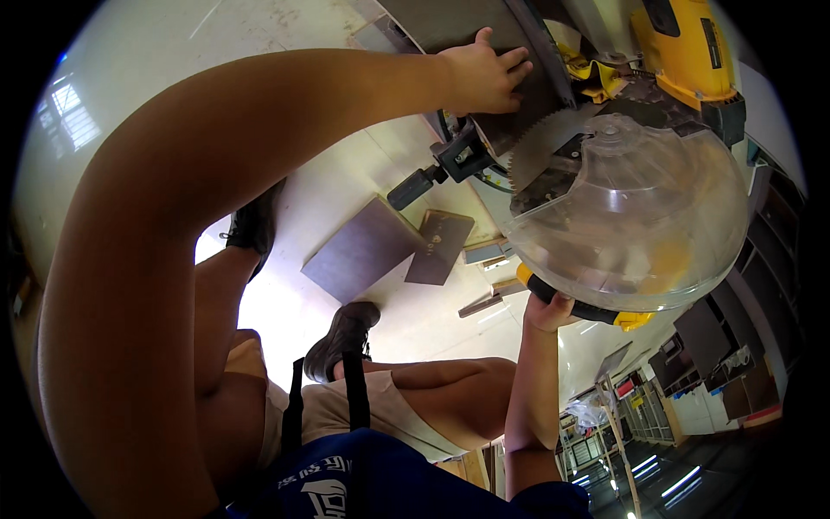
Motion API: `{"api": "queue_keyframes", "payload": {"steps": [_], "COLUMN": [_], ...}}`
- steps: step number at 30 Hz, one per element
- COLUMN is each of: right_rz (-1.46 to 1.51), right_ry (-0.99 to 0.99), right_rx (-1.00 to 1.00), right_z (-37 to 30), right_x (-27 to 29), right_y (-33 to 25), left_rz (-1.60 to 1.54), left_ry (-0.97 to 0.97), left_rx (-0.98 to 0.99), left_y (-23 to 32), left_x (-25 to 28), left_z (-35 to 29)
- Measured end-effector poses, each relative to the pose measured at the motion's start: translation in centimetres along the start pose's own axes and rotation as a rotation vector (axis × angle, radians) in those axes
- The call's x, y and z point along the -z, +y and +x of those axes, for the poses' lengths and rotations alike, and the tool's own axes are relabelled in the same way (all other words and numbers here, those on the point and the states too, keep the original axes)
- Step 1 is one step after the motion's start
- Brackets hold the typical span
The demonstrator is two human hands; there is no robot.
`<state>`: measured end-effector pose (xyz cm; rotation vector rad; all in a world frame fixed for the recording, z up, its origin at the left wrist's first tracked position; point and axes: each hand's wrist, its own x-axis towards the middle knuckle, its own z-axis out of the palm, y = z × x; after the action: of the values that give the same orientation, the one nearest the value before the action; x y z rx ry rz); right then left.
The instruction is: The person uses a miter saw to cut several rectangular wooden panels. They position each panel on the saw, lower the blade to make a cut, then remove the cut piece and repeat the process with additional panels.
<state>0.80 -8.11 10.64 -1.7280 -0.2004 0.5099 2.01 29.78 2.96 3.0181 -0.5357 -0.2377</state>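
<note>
My left hand (488, 76) lies with its fingers spread on a dark grey board (462, 26), beside the saw's fence (540, 48). My right hand (550, 311) is wrapped round the black and yellow handle (575, 303) of a mitre saw. Above the handle, a clear plastic blade guard (640, 216) covers much of the saw head. The toothed round saw blade (540, 151) shows at the guard's left edge, a short way from my left hand. Whether the blade is turning, I cannot tell. A black clamp-like knob (415, 186) sticks out from the saw's base.
Two grey board pieces (367, 246) lie on the pale floor near my shoe (341, 342). A yellow motor housing (692, 52) rises behind the guard. Narrow offcuts (493, 298) lie below the saw. Dark cabinet-like panels (709, 324) stand at the right.
</note>
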Motion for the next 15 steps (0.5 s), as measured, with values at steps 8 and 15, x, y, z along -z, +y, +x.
{"api": "queue_keyframes", "payload": {"steps": [8, 15], "right_rz": [-0.071, -0.614], "right_ry": [-0.024, 0.004], "right_rx": [0.03, 0.257], "right_z": [0.1, -0.8], "right_x": [-0.2, 1.7], "right_y": [-0.4, 2.3], "left_rz": [-0.007, 0.003], "left_ry": [-0.046, 0.013], "left_rx": [0.008, 0.009], "left_y": [0.1, 0.1], "left_x": [0.3, -0.2], "left_z": [0.1, 0.1]}}
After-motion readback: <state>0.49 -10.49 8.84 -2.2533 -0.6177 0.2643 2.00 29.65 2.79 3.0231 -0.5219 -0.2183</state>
